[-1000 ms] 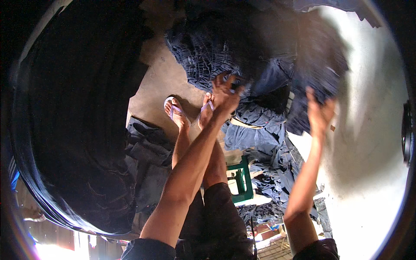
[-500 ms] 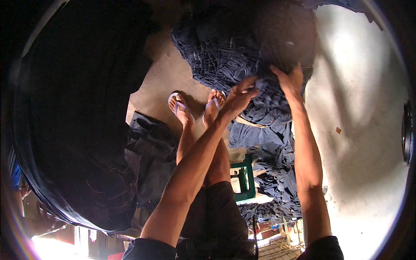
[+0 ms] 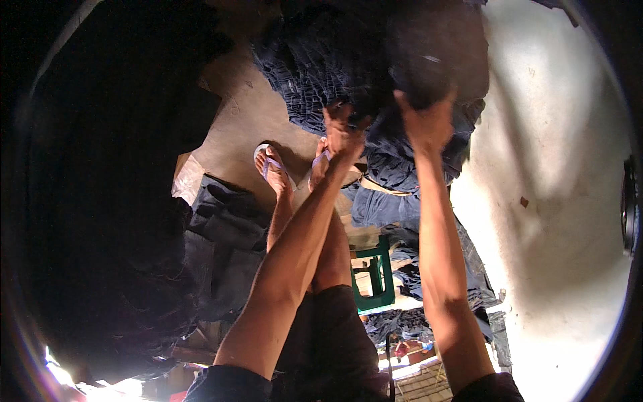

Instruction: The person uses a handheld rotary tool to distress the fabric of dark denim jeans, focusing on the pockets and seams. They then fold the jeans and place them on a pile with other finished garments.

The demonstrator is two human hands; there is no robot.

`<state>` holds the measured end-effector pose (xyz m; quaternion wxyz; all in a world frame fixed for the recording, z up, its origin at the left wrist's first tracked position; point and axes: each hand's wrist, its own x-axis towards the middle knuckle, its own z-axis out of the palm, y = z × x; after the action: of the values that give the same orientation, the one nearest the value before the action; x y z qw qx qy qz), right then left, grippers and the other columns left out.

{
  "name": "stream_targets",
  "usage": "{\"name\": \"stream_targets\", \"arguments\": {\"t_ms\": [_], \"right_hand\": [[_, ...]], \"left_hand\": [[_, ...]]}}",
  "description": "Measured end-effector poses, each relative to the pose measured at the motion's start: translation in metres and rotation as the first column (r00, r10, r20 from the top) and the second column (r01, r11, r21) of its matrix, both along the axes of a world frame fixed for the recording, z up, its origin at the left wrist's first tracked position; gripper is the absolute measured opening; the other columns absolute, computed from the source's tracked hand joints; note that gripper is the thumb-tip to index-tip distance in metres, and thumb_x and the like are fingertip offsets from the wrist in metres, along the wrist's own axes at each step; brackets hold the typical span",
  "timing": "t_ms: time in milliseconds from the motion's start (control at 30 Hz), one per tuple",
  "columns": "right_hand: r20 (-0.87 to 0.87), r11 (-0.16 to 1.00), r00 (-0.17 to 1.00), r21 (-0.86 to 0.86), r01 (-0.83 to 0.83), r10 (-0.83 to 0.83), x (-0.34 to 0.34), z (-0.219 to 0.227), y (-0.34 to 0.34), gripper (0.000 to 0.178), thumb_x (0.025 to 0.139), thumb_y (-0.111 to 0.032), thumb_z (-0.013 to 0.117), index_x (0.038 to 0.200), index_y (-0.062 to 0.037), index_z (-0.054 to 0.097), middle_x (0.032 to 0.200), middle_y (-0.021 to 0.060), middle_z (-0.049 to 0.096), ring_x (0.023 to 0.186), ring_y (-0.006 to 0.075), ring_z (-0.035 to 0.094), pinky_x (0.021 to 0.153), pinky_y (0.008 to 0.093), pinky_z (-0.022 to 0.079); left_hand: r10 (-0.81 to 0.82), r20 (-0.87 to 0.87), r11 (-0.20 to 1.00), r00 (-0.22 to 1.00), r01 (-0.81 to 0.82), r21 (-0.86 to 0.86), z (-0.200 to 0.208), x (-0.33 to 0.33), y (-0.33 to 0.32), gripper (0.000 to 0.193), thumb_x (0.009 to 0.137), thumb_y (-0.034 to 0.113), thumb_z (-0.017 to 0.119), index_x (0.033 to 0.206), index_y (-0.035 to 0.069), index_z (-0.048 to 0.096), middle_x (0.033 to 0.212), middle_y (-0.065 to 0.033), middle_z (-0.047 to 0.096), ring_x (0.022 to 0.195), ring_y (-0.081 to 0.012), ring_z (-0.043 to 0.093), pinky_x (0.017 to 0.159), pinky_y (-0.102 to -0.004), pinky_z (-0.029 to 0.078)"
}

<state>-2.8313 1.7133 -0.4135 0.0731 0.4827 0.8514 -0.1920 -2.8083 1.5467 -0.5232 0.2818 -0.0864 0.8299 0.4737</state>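
A large pile of dark navy cloth pieces (image 3: 311, 70), gathered in rows of folds, lies in front of me. At its near edge is my left hand (image 3: 345, 137), its fingers bent and apart, slightly blurred. To the right, my right hand (image 3: 429, 127) reaches over the bundle with thumb and fingers spread, the tips against a smooth dark cloth stack (image 3: 439, 53). Neither hand visibly grips anything. Under my hands, crumpled navy cloth (image 3: 392, 157) rests above a flatter folded piece (image 3: 382, 206).
Dark fabric (image 3: 100, 201) fills the left side. Folded dark cloth (image 3: 228, 218) lies beside my sandalled feet (image 3: 273, 167). A green plastic stool (image 3: 385, 275) stands by my legs, near more loose navy cloth (image 3: 402, 325). A pale wall or floor surface (image 3: 556, 201) runs along the right.
Both hands have moved left along the pile, still with fingers apart. My right forearm has swung inward. The view has shifted a little.
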Motion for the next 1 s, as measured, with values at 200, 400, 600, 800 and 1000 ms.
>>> {"name": "stream_targets", "arguments": {"t_ms": [200, 400, 600, 800, 1000], "right_hand": [[0.231, 0.994, 0.967, -0.047, -0.097, 0.105, -0.053, -0.041, -0.031, 0.154, 0.059, -0.063, 0.100, 0.169, 0.0022, 0.014, 0.143, 0.0419, 0.055, 0.122, 0.0539, 0.068, 0.102, 0.0591, 0.059], [-0.018, 0.954, 0.979, -0.222, -0.201, 0.202, -0.020, -0.041, 0.036, 0.121, 0.067, -0.031, 0.101, 0.161, 0.0057, 0.034, 0.141, 0.0348, 0.064, 0.131, 0.0469, 0.066, 0.112, 0.0484, 0.055], [-0.121, 0.817, 0.983, -0.575, 0.044, -0.138, 0.051, 0.045, 0.121, 0.091, 0.076, -0.029, 0.099, 0.148, 0.0050, 0.055, 0.140, 0.0212, 0.067, 0.129, 0.0336, 0.064, 0.116, 0.0436, 0.046], [-0.206, 0.901, 0.925, -0.368, 0.229, -0.319, 0.095, 0.149, 0.135, 0.097, 0.075, -0.027, 0.100, 0.153, 0.0025, 0.051, 0.147, 0.0200, 0.059, 0.135, 0.0301, 0.058, 0.123, 0.0467, 0.041], [-0.379, 0.877, 0.811, -0.367, 0.311, -0.446, 0.120, 0.158, 0.126, 0.082, 0.074, -0.017, 0.097, 0.144, 0.0039, 0.061, 0.141, 0.0158, 0.065, 0.131, 0.0283, 0.061, 0.117, 0.0427, 0.047]], "left_hand": [[-0.029, 0.272, 0.903, 0.962, -0.091, 0.419, 0.036, 0.008, 0.010, 0.036, 0.097, 0.004, 0.067, 0.133, -0.002, 0.066, 0.132, -0.0183, 0.074, 0.121, -0.0287, 0.070, 0.104, -0.0402, 0.054], [-0.115, 0.402, 0.815, 0.908, -0.145, 0.561, 0.051, 0.006, -0.004, 0.047, 0.100, 0.002, 0.060, 0.146, 0.007, 0.068, 0.134, -0.0095, 0.075, 0.123, -0.0208, 0.068, 0.108, -0.0343, 0.051], [-0.096, 0.477, 0.924, 0.874, -0.100, 0.369, 0.024, 0.010, -0.024, 0.055, 0.102, 0.016, 0.070, 0.154, 0.005, 0.055, 0.151, -0.0172, 0.063, 0.140, -0.0322, 0.059, 0.115, -0.0450, 0.050], [0.057, 0.556, 0.902, 0.829, -0.281, 0.327, 0.004, 0.017, -0.024, 0.083, 0.096, 0.027, 0.082, 0.161, 0.001, 0.039, 0.156, -0.0235, 0.054, 0.144, -0.0390, 0.053, 0.119, -0.0510, 0.047], [0.105, 0.559, 0.994, 0.823, -0.100, -0.038, -0.001, -0.035, 0.050, 0.137, 0.068, 0.057, 0.099, 0.165, -0.002, 0.023, 0.160, -0.0280, 0.047, 0.147, -0.0415, 0.049, 0.126, -0.0509, 0.038]]}}
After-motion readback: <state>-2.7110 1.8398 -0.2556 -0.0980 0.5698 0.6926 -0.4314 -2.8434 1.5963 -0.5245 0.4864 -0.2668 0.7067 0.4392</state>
